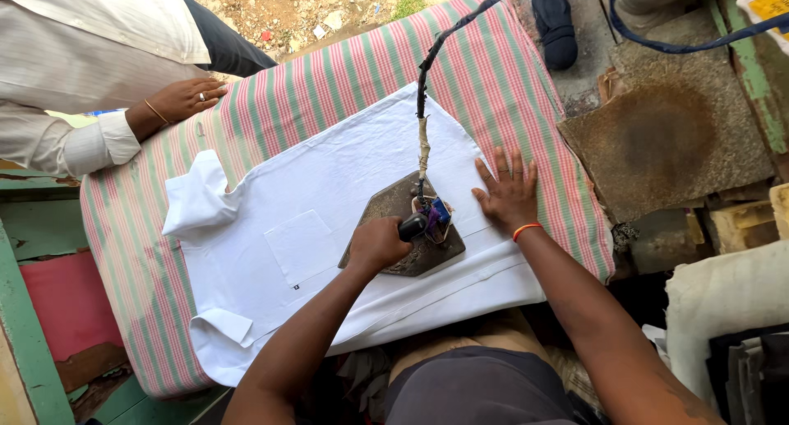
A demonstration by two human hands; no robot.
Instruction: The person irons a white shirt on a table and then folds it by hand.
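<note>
Forearms, two, bare, entering from the lower edge and reaching over the table (131, 228), which is covered in pink, green and white striped cloth.

Left hand (376, 244) — grip wrapped tight around the dark handle of a heavy metal iron (393, 207). Iron sits flat on a white shirt (329, 195), near the shirt's middle and just right of its chest pocket (300, 246). Cord (422, 88), dark with a pale wrapped section near the iron, runs up and away toward the top edge.

Right hand (508, 193) — fingers spread, palm pressed flat on the shirt just beside the iron's right side; orange band (526, 228) at the wrist.

Shirt: laid across the striped cover, collar (197, 199) toward the left, a cuff (222, 326) at the lower left, lower edge overhanging the table's near side.

Other person: a hand (182, 99) with a ring and thin bangle, pale striped sleeve, resting on the table's far left edge, well apart from the iron.

Surroundings: rusted metal plate (670, 141) to the right of the table; folded cloths (740, 343) at lower right; bare ground with rubble at top.
</note>
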